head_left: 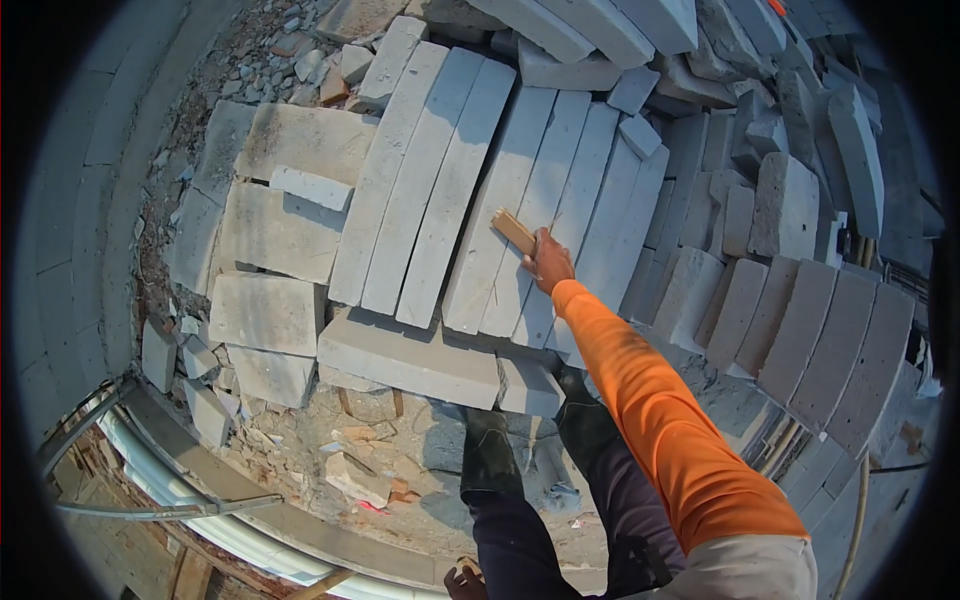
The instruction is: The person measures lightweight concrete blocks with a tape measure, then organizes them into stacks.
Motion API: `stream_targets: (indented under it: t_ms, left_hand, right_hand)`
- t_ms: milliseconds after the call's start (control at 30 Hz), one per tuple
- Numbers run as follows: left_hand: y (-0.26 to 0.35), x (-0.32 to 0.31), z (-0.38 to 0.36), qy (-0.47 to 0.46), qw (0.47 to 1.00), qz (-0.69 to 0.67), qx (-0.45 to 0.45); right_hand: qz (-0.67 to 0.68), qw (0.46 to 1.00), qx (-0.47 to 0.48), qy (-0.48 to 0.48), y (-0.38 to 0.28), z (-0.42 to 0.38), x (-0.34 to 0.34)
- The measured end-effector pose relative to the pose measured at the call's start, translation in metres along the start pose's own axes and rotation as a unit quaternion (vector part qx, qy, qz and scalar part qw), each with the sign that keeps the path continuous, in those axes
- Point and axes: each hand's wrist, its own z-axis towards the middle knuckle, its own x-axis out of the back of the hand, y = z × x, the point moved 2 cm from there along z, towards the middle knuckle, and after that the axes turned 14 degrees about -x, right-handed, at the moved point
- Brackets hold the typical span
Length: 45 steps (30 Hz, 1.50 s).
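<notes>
My right hand (551, 262), at the end of an orange sleeve, is closed around a short flat piece of wood (513, 231). It is held over a row of long pale grey blocks (485, 255) lying side by side. Low in the view, beside my dark trouser leg, my left hand (466, 583) shows only in part. Its fingers are bent around something small and tan that I cannot make out. Another long block (410, 358) lies crosswise between the row and my boots.
More blocks are stacked at the right (790, 330) and top. Wide slabs (285, 230) lie at the left, with a small block (311, 188) on them. Rubble (270, 60) covers ground at the upper left. White pipes (190, 495) curve along the lower left. My boots stand on broken, dusty ground.
</notes>
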Motion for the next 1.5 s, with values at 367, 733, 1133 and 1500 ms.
stream_targets:
  t_ms: [367,733,1133,1500]
  left_hand:
    - [0.033,0.002,0.000,-0.013,0.996,0.086,-0.016]
    - [0.090,0.019,0.025,0.036,0.985,0.104,-0.135]
    - [0.173,0.039,0.050,-0.024,0.913,0.203,-0.353]
    - [0.217,-0.051,-0.028,-0.110,0.813,0.268,-0.506]
  right_hand:
    - [0.432,0.875,0.069,-0.206,-0.272,-0.134,0.043]
    - [0.178,0.947,0.049,-0.264,0.033,-0.222,-0.060]
    - [0.286,0.917,-0.279,0.018,0.344,-0.316,-0.010]
    - [0.256,0.932,-0.257,-0.004,0.248,-0.196,-0.123]
